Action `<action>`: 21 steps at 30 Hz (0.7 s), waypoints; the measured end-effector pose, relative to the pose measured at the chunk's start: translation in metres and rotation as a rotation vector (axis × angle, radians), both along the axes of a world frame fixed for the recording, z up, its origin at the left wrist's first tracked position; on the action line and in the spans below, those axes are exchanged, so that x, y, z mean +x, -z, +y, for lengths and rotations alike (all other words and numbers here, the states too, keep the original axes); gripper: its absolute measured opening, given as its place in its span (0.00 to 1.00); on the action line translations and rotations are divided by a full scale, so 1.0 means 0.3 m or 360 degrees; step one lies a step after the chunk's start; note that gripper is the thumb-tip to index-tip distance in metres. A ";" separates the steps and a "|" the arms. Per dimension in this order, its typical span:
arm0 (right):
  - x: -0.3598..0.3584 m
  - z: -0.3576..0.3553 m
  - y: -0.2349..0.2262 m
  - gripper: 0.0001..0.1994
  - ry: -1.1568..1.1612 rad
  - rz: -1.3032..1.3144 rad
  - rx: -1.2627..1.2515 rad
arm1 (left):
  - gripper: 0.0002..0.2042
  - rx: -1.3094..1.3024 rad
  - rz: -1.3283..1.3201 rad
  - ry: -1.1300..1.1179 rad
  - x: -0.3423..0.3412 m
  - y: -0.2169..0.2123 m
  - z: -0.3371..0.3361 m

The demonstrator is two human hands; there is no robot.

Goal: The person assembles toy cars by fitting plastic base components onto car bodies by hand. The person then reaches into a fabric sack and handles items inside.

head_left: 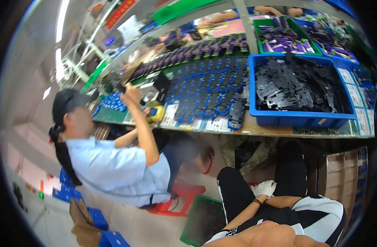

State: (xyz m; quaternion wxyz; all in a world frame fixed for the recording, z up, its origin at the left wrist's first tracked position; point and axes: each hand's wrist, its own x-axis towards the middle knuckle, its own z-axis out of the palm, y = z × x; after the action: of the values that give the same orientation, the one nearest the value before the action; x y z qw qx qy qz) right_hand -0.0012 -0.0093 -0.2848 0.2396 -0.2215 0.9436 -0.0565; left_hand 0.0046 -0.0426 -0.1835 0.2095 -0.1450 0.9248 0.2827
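Plainly, nothing is being handled: the left hand point(264, 188), in a white glove, lies on the lap with its fingers loosely curled and empty. The right forearm point(289, 201) lies across beneath it. The right hand itself is hidden behind the left wrist, so I cannot tell how it is set.

Well beyond the hand runs the long workbench point(262, 131). Straight ahead of the hand on it sits a large blue bin point(295, 119), heaped with flat black plastic parts point(295, 88). Ahead and to the left, rows of dark parts point(209, 88) already lie ordered on blue holders. To judge by this, a good share is laid out, yet the full bin says much remains.

Farther off than the bin stands a green tray point(256, 39) of purple pieces. To the left of the hand a co-worker point(114, 164) on a red stool point(184, 193) reaches up to the bench. Just right of the hand stand brown cartons point(340, 173); below and left, a green crate point(188, 222) sits on the floor.

White rectangular labels point(217, 124) line the bench edge, a small pale sticker point(322, 122) marks the bin's wall, and a red sign point(118, 12) hangs far up left.
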 end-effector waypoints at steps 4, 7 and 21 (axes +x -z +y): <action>0.026 -0.089 -0.036 0.28 0.0086 0.0135 0.0263 | 0.18 0.0075 0.0202 0.0005 0.004 0.081 -0.031; 0.028 -0.139 -0.061 0.29 0.0163 0.0185 0.0456 | 0.18 0.0106 0.0118 0.0121 -0.014 0.043 -0.059; -0.048 -0.149 -0.278 0.26 0.0147 -0.0027 0.0524 | 0.18 0.0288 0.0237 0.0340 -0.073 0.134 -0.117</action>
State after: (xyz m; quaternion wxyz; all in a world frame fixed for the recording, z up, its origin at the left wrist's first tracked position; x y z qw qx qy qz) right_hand -0.0155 -0.0539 -0.2014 0.2776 -0.1352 0.9472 0.0860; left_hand -0.0171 -0.0777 -0.2237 0.1813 -0.0051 0.9187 0.3508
